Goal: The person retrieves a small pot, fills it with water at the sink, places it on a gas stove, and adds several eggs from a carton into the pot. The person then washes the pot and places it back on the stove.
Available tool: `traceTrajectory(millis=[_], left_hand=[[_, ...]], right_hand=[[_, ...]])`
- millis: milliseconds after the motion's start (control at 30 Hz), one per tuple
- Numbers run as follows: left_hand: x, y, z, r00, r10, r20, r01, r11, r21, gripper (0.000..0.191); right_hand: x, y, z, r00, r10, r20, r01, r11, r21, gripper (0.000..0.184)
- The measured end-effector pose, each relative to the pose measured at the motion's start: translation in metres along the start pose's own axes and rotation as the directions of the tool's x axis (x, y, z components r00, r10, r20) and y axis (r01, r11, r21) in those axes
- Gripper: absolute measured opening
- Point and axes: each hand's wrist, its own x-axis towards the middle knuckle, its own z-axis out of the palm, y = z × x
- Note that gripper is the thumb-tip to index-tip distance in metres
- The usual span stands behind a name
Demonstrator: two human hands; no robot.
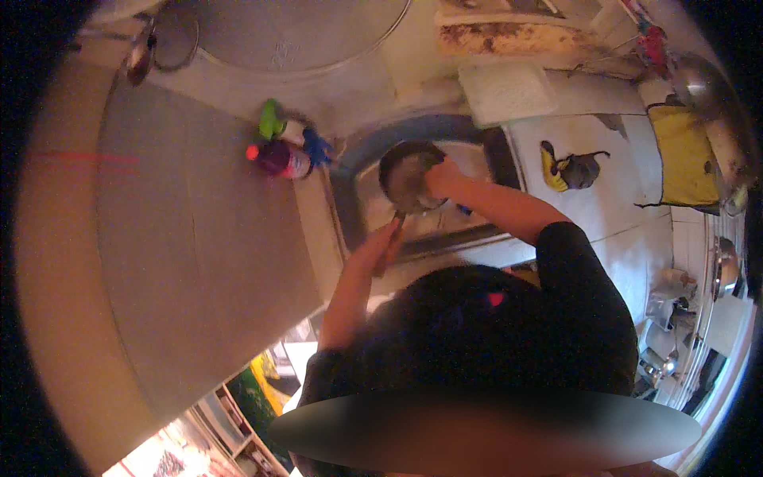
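Note:
A dark round pan point(390, 170) is tilted over the sink point(351, 208), its greyish inside facing up. My left hand point(388, 238) is at its near side, closed around what looks like a short dark handle point(400, 217). My right hand point(440, 179) reaches into the pan at its right side, with the fingers against the inner surface. Blur hides whether anything lies under those fingers. Below the right forearm, a small blue thing point(465, 209) shows in the sink.
Left of the sink stand a dark bottle with a red cap point(286, 161), a green-topped bottle point(271, 119) and a blue object point(317, 146). A whitish tray point(506, 92) lies behind. Rightward are a yellow-and-dark cloth point(569, 170), a yellow bag point(685, 155) and a dish rack point(694, 352).

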Motion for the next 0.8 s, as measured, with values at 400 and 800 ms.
traceTrajectory(millis=[400,800], left_hand=[[-0.004,-0.016,0.032,0.987,0.052,0.154,-0.040,0.996,-0.083,0.040],[-0.013,-0.008,0.022,0.993,0.031,0.118,-0.029,0.999,-0.023,0.039]], right_hand=[[0.052,-0.035,0.043,0.757,0.225,-0.614,0.069,0.906,0.417,0.024],[0.030,-0.018,0.071,0.999,0.044,0.018,-0.043,0.996,-0.075,0.021]])
